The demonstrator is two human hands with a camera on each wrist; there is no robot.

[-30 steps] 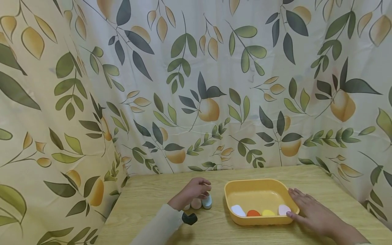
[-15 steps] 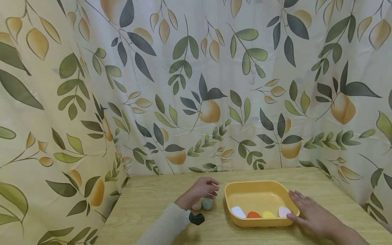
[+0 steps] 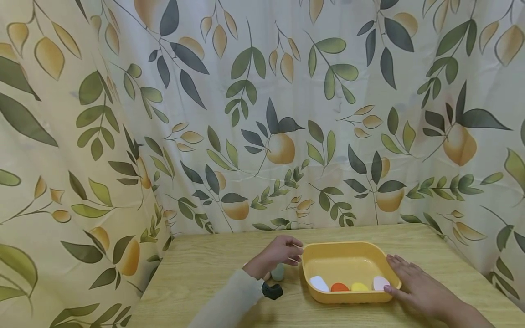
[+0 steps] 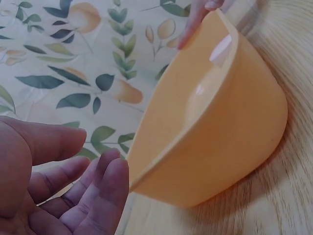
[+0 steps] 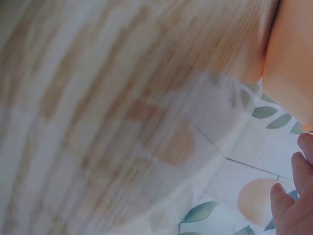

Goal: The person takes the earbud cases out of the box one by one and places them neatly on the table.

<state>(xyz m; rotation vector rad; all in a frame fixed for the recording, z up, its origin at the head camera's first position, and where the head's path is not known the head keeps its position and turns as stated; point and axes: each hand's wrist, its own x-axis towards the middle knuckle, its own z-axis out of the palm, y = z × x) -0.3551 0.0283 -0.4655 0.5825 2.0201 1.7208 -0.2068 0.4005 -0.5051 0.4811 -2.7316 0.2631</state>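
Note:
A yellow plastic tub (image 3: 343, 297) stands on the table, with a white piece (image 3: 319, 284), an orange-red piece (image 3: 340, 287), a yellow piece (image 3: 359, 287) and a pale pink piece (image 3: 380, 283) along its front wall. My left hand (image 3: 282, 253) is at the tub's left rim, fingers loosely bent. In the left wrist view that hand (image 4: 73, 188) holds nothing, fingertips right by the rim. Under its wrist sits a grey-green rounded piece (image 3: 277, 272), with a tan one mostly hidden beside it. My right hand (image 3: 424, 289) rests against the tub's right side, fingers extended.
The pale wooden table (image 3: 197, 264) reaches back to a curtain (image 3: 254, 136) printed with fruit and leaves, which also hangs along both sides. A dark band (image 3: 272, 290) shows at my left sleeve.
My left hand has moved right, from above the small rounded pieces to the tub's left rim. The right hand and the tub's contents have stayed in place.

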